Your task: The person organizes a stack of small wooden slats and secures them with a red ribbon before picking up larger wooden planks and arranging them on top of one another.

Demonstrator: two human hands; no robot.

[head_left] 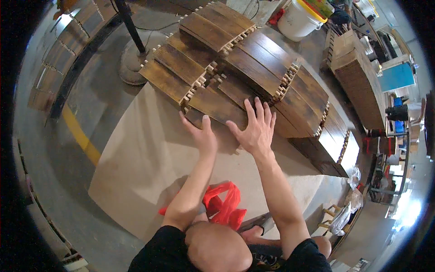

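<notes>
Dark brown wooden boards with pale pegs along their ends lie in several stacks before me. My right hand (258, 129) is spread out, its fingertips on a low board beside a taller stack (256, 61). Around the near left corner of a board (216, 105), my left hand (202, 135) has its thumb and fingers apart; part of its fingers is hard to make out. Neither hand is closed round a board. To the left stands another stack (174, 68), and more boards (306, 97) are piled to the right.
A brown sheet (136, 149) covers the floor beneath the stacks. Red plastic (226, 201) lies by my legs. A round stand base with a black pole (132, 65) is at the far left. A white bucket (297, 20) and a long carton (358, 81) stand beyond the boards.
</notes>
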